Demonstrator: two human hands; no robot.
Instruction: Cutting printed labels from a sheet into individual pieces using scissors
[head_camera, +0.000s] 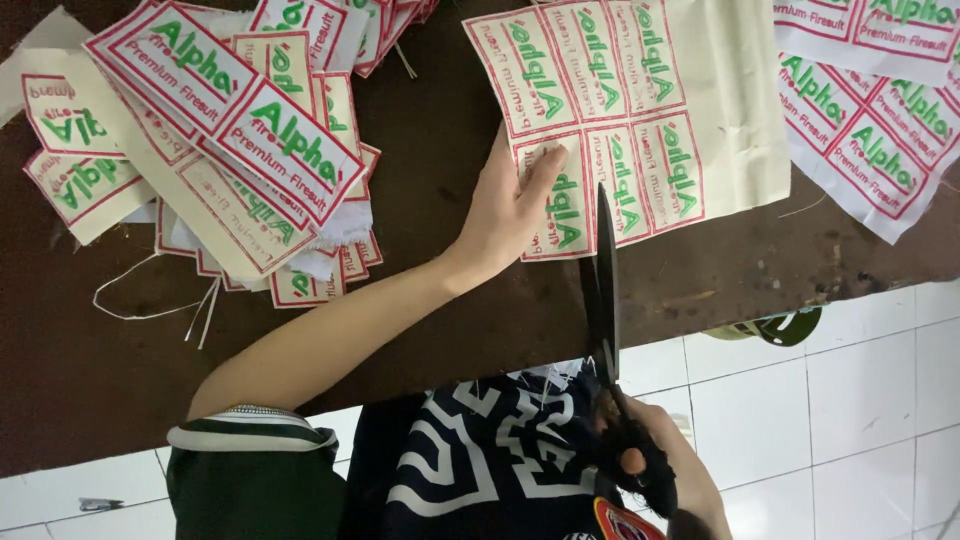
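Head view: uncut sheet of embroidered fabric labels (610, 110) lying at the near edge of the dark brown worktop (440, 130), pinned flat by the left hand (510, 210), fingers spread on its near-left corner. Black scissors (604, 280), gripped in the right hand (655, 465), blades nearly closed, point straight away from the body along a seam between label columns. Cut labels (240, 140) heap toward the far-left corner.

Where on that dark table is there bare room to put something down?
Bare table lies below the pile of cut labels, left of the left hand. A narrower strip runs between pile and uncut label sheet. The top and right edge, with more label sheets, are crowded.
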